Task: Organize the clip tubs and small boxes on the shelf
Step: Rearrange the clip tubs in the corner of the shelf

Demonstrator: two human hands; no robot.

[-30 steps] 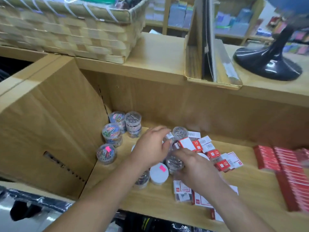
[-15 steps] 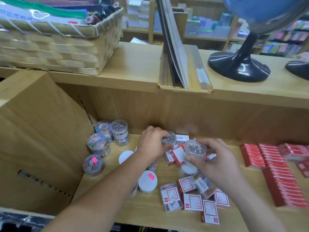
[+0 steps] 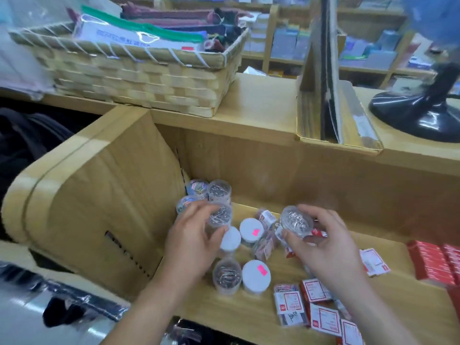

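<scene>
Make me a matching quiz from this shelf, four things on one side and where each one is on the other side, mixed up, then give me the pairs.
Things
1. woven basket
2. red boxes
3. front white-lidded tub
4. tipped clip tub

Places
A. held in the right hand
B. on the top ledge
C. on the shelf, far right
D. standing on the shelf, pink sticker on top

Pairs: 1-B, 2-C, 3-D, 4-A
</scene>
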